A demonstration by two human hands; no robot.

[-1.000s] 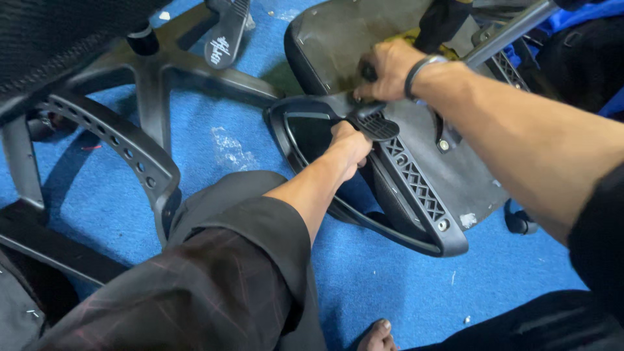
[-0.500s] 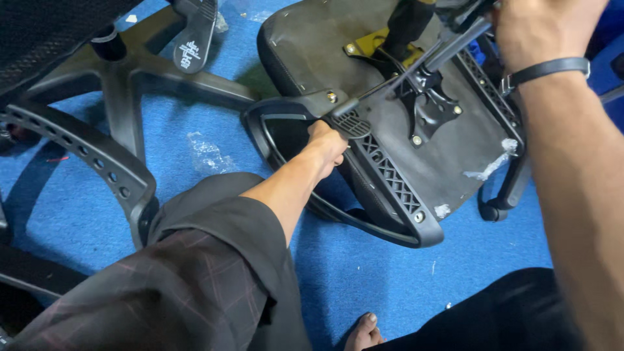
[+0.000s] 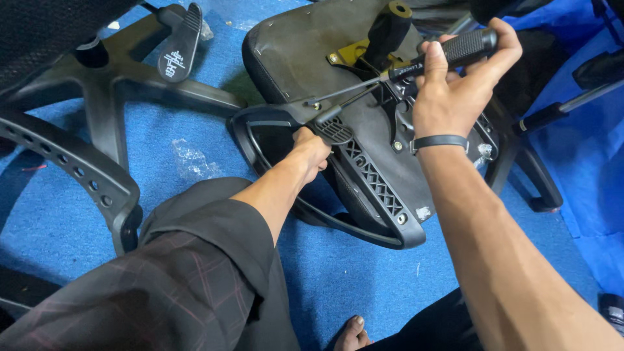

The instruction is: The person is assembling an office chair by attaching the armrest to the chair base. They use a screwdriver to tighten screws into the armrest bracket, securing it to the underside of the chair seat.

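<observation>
An upturned black office chair seat [image 3: 305,52] lies on the blue floor, its underside facing me. My left hand [image 3: 311,148] grips the black armrest [image 3: 364,175] where it meets the seat. My right hand [image 3: 455,84] is closed on the black handle of a long screwdriver [image 3: 364,84]. The screwdriver's tip rests at a screw [image 3: 316,105] on the armrest bracket. A black cylinder and a yellow metal plate [image 3: 348,53] sit at the middle of the seat's underside. A dark band circles my right wrist.
A black five-star chair base [image 3: 117,97] with a castor lies at the left. A crumpled clear plastic bag [image 3: 188,159] lies on the blue carpet [image 3: 364,286]. Another armrest [image 3: 539,175] shows at the right. My bare toes [image 3: 354,331] are at the bottom.
My right hand has come down from the upper right and set the screwdriver tip on the bracket screw. The left hand stays on the armrest.
</observation>
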